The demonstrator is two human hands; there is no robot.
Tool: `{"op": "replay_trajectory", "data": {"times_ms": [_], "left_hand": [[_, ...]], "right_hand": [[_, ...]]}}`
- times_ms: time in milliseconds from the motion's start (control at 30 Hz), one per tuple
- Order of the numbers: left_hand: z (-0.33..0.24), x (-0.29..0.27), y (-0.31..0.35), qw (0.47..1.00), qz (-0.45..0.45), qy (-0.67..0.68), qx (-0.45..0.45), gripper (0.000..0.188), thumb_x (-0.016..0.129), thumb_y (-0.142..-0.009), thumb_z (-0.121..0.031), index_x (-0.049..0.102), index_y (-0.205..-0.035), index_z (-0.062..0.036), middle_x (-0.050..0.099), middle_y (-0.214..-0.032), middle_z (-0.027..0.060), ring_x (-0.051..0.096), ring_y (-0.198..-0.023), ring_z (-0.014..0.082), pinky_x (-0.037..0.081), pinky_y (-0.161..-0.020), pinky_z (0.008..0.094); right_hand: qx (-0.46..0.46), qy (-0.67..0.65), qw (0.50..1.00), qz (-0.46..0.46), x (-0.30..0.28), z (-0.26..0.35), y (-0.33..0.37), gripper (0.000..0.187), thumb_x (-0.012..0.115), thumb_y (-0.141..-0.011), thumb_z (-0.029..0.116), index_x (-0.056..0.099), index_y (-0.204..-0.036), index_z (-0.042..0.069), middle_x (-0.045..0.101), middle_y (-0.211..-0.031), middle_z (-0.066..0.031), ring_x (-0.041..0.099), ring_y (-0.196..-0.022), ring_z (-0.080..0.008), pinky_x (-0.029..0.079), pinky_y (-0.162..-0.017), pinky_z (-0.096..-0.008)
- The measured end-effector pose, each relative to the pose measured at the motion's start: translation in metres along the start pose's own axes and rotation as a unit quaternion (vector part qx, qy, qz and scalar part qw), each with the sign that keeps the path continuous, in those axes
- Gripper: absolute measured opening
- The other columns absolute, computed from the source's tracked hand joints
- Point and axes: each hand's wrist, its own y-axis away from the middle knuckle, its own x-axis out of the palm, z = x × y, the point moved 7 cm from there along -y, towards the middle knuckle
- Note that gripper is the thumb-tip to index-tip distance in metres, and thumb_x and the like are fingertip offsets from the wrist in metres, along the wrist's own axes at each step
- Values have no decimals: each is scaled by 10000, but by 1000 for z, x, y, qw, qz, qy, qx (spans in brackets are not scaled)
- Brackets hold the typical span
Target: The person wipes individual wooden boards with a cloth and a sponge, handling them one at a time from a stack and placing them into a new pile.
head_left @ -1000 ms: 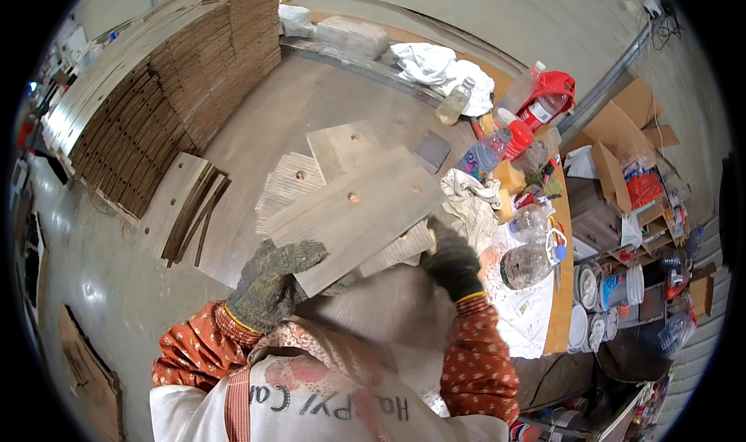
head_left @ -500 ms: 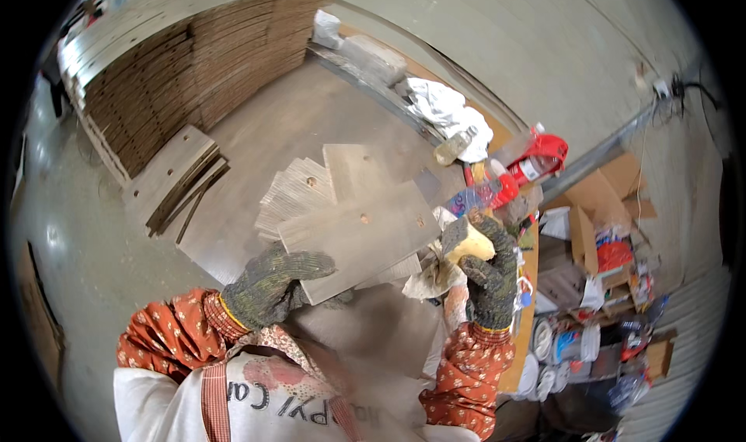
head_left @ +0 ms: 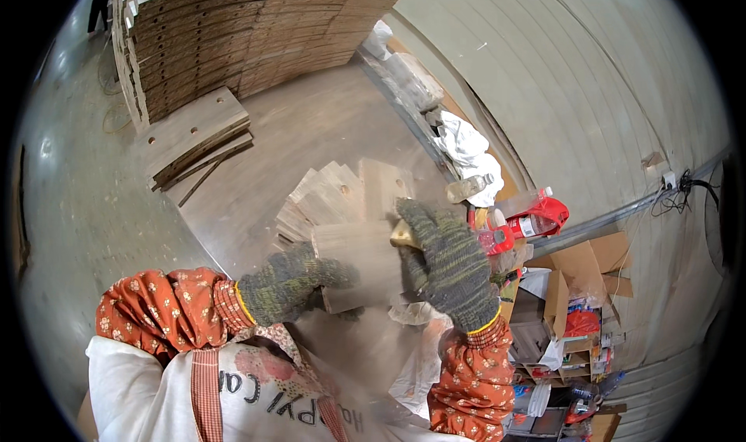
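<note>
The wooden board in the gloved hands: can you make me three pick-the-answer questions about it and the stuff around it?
1. Where is the big stack of boards?
A. Far side of the floor, at the picture's top
B. On the person's lap
C. On a shelf at right

2. What colour are the sleeves?
A. Blue
B. Orange with a small pale print
C. Plain black

3. How is the wooden board held?
A. Lying on the floor untouched
B. By one hand only
C. By both gloved hands

Answers: 1 A, the stack fills the top left. 2 B, both forearms show it. 3 C, the left hand and right hand both grip it.
</note>
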Motion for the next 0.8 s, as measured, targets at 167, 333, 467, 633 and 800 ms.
{"op": "replay_trajectory", "data": {"times_ms": [167,333,467,633,800], "left_hand": [[-1,1,-2,1000,13,28,6,521,689,-849,-158,489,-1303,3,627,-1122,149,661,-917,256,597,-743,421],[3,-5,-2,998,4,46,-49,574,740,-783,-96,514,-1305,-20,616,-1166,120,615,-1034,231,558,-832,371],[6,-6,-3,997,0,58,-59,556,741,-790,-87,522,-1296,-19,629,-1135,111,628,-1008,221,569,-828,376],[4,-13,-3,999,-2,-38,3,529,743,-811,-124,532,-1284,-13,643,-1112,106,637,-973,211,560,-808,367],[8,-33,-13,918,46,-336,206,438,695,-863,-226,571,-1241,-44,652,-1062,126,649,-875,234,554,-718,373]], "right_hand": [[-21,39,999,-11,1,-14,5,572,696,-771,121,526,-1317,88,582,-1207,-174,559,-1081,-386,439,-957,-467],[-4,35,999,-2,3,-14,1,564,704,-777,126,526,-1310,88,578,-1211,-176,539,-1134,-375,408,-1006,-467],[-36,34,998,-34,5,-7,7,580,711,-771,130,517,-1315,76,569,-1207,-203,531,-1145,-384,392,-1022,-489],[0,96,991,-90,-3,-24,10,595,724,-767,114,502,-1314,39,585,-1191,-200,586,-1053,-391,418,-1001,-472],[113,-119,964,-208,-33,-12,21,635,791,-758,97,477,-1298,-17,601,-1183,-165,614,-1066,-265,506,-906,-374]]}}
